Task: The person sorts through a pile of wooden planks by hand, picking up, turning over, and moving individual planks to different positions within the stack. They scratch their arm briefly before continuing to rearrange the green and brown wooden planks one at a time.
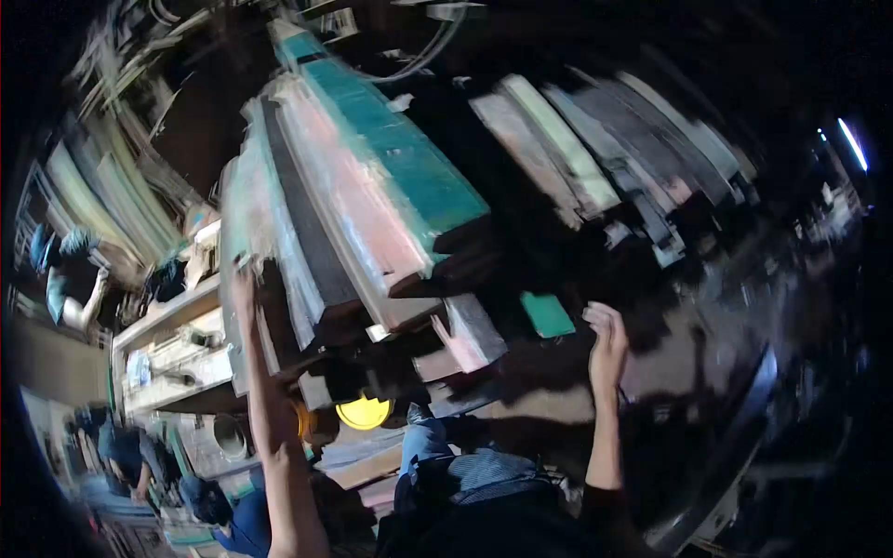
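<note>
My left hand (244, 279) reaches up to the near end of a long pale green-white bundle (249, 200) on the left of a stack. Motion blur smears its fingers, so their grip does not show. My right hand (607, 330) is raised in the air with loosely bent fingers and nothing visible in it. Just left of it is a small green flat piece (547, 314). Between my hands lie long coloured slabs or folded bundles, among them a teal one (400, 139), a pink one (358, 186) and a dark grey one (307, 214).
More long bundles (567, 149) lie at the upper right in shadow. A yellow round lid or container (363, 412) sits low, near my legs. Lit shelving (177, 321) stands at left. Co-workers (237, 516) are at the left side. A bright lamp (852, 144) shines far right.
</note>
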`<state>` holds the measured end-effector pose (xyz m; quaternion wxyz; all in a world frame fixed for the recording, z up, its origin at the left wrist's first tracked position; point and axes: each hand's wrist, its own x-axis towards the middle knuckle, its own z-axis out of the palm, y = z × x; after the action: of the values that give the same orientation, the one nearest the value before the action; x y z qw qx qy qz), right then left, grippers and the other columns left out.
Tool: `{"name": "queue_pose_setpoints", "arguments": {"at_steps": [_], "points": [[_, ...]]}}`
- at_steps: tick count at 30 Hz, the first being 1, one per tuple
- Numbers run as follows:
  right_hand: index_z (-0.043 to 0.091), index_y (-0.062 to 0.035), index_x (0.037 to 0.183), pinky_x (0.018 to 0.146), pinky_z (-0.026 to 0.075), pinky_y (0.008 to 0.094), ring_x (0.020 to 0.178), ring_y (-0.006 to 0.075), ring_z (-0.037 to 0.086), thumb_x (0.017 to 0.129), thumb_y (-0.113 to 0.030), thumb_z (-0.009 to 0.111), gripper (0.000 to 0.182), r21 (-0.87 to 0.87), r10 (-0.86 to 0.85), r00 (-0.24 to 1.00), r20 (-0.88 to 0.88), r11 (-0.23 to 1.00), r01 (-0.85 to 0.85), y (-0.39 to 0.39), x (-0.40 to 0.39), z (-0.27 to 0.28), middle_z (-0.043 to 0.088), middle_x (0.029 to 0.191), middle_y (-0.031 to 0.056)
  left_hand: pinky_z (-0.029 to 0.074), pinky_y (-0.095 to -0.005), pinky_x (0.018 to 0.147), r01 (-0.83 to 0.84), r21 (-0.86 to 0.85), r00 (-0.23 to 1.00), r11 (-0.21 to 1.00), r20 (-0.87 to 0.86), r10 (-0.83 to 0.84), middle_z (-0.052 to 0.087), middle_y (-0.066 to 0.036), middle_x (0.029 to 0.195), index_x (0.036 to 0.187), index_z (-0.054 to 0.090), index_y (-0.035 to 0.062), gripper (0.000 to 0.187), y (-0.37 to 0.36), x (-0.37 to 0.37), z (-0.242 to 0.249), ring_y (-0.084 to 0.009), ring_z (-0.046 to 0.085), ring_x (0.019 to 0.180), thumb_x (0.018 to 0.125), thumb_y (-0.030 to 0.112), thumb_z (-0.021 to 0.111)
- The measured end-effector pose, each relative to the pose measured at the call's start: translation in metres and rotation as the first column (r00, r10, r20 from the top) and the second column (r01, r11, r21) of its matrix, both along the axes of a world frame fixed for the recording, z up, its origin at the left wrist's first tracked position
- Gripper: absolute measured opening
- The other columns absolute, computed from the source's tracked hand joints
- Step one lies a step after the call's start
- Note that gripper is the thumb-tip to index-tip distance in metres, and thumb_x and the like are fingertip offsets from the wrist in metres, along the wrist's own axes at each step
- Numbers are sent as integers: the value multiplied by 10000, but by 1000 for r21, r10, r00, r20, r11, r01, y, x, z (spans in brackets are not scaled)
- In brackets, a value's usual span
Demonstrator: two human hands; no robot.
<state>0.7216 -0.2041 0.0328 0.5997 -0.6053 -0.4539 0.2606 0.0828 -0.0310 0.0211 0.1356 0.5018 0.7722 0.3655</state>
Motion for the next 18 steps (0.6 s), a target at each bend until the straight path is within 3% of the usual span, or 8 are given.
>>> {"name": "queue_pose_setpoints", "arguments": {"at_steps": [1,2,4,6,10,14,16,18], "points": [[623,24,1161,926,481,307,1020,196,653,1060,-175,471,271,-19,9,999,44,1000,-9,-7,8,-4,690,1079,124,534,-394,814,34,272,849,962,500,-172,671,-155,1149,1432,453,56,524,8,-32,-31,-251,670,1033,1031,386,521],[626,0,1175,915,489,311,1026,197,659,1058,-205,488,273,-32,4,990,142,999,0,-13,17,-7,696,1064,130,529,-372,857,7,403,833,915,504,-229,629,-128,1250,1432,441,51,509,-12,-9,-19,-242,650,1086,1038,362,524],[609,-24,1216,899,497,318,1047,197,657,1048,-227,517,279,-91,-13,995,103,996,23,-19,34,-19,691,1093,130,520,-358,911,-106,345,795,933,593,-129,582,-152,1314,1412,459,38,502,-27,-1,-14,-245,627,1136,1033,358,536],[587,-39,1256,881,500,323,1036,201,656,1032,-245,558,306,-48,-56,996,75,997,60,-13,50,-47,676,1143,119,517,-362,939,-17,415,855,909,478,-202,581,-162,1316,1400,471,32,503,-44,-20,-41,-254,628,1132,1032,369,535],[572,-90,1294,866,508,356,1044,197,617,970,-183,640,343,60,-106,958,266,994,94,33,60,-62,629,1234,100,515,-372,954,-151,358,899,921,437,-22,578,-155,1335,1368,490,36,475,-104,61,-19,-259,621,1145,1026,362,546],[498,-95,1378,903,491,366,1069,230,601,941,-229,677,491,-8,-103,986,129,994,105,115,78,-60,605,1282,129,520,-386,934,-116,330,870,937,488,-65,585,-118,1322,1384,466,78,474,-140,99,-20,-262,611,1160,1015,361,562],[447,-69,1426,982,463,405,1154,292,593,921,-232,692,584,20,-267,942,204,963,268,175,107,-77,580,1336,171,510,-395,939,-202,348,837,915,547,-23,585,-125,1304,1377,473,60,493,-163,149,2,-269,610,1151,1012,380,565],[400,-106,1452,956,473,508,1196,413,571,900,-412,684,692,162,-436,840,322,900,405,232,134,-82,562,1328,269,509,-407,940,-110,379,870,919,484,-95,577,-143,1295,1365,483,43,501,-182,134,-17,-278,598,1160,1010,386,570]]}}
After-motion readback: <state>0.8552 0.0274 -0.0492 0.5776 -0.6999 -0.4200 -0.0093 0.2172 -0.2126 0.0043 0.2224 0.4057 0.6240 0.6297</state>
